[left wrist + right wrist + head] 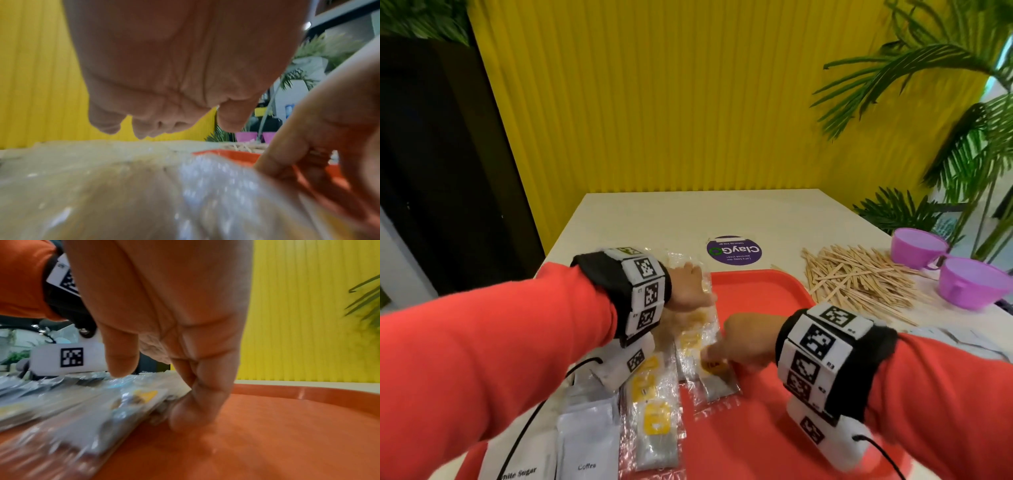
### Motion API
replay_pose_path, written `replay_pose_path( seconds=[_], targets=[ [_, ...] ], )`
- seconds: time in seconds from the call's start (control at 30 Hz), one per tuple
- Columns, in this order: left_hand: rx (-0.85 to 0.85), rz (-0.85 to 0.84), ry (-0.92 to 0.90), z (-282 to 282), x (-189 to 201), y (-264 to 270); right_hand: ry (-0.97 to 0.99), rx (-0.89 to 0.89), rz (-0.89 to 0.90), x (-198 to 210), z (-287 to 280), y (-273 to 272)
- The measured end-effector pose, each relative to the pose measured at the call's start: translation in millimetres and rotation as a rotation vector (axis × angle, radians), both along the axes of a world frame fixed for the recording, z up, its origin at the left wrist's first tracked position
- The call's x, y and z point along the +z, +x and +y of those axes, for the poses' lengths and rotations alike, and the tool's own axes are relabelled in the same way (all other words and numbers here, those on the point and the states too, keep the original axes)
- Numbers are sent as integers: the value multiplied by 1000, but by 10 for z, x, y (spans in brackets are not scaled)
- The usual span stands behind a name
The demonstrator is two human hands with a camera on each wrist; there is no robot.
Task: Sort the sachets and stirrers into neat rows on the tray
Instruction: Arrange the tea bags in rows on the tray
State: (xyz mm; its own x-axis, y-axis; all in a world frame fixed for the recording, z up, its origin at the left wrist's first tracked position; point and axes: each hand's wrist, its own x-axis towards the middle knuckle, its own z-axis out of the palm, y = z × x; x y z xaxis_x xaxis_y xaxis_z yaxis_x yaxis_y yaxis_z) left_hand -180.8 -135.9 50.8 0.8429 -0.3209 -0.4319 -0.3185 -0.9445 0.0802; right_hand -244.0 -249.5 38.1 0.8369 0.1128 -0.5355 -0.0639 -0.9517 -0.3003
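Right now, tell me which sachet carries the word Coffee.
The grey sachet at the tray's near-left edge; its left neighbour reads White Sugar.

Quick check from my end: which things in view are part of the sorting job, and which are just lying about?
Job:
tray
clear sachets
Coffee sachet
White Sugar sachet
stirrers
left hand
right hand

Lying about:
purple cups
round sticker
plants

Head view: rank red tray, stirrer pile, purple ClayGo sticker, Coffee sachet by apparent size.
1. red tray
2. stirrer pile
3. Coffee sachet and purple ClayGo sticker: unsure. The sachet looks somewhat larger, but it lies nearer the camera and its bottom is cut off by the frame.
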Motion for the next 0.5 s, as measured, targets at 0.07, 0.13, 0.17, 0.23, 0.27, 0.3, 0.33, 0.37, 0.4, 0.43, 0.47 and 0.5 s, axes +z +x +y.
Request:
replay_pose_path(
  seconds=[0.07, 0.13, 0.17, 0.23, 0.27, 0.3, 0.33, 0.37, 0.4, 0.43, 0.47, 0.5],
  targets=[
    [78, -45, -150, 28, 157, -14, 146, -107, -31, 71, -50, 65],
    [185, -70, -318, 58, 286, -26, 475, -366, -20, 57, -99, 164],
    [250, -62, -433, 70, 314, -31, 641, -500, -7, 49, -111, 197],
    [420, -10, -700, 94, 252, -29, 892, -658, 30, 15, -130, 280],
    [495, 24, -816, 110, 185, -33, 952, -675, 68, -24, -138, 314],
    [549, 62, -913, 118, 115, -67, 1005, -675, 97, -56, -132, 329],
    [588, 96, -976, 117, 34, -104, 1039, -670, 113, -94, -128, 339],
    [615, 121, -1023, 112, -45, -133, 1080, -671, 135, -100, -95, 316],
    [635, 143, -1069, 99, -115, -172, 1093, -678, 149, -131, -63, 299],
    [656, 173, -1121, 81, -161, -226, 1106, -673, 155, -151, -35, 277],
    [676, 202, -1158, 52, -195, -274, 1108, -684, 158, -180, -24, 274],
    [694, 216, -1187, 21, -222, -319, 1100, -685, 163, -167, -1, 240]
  ],
)
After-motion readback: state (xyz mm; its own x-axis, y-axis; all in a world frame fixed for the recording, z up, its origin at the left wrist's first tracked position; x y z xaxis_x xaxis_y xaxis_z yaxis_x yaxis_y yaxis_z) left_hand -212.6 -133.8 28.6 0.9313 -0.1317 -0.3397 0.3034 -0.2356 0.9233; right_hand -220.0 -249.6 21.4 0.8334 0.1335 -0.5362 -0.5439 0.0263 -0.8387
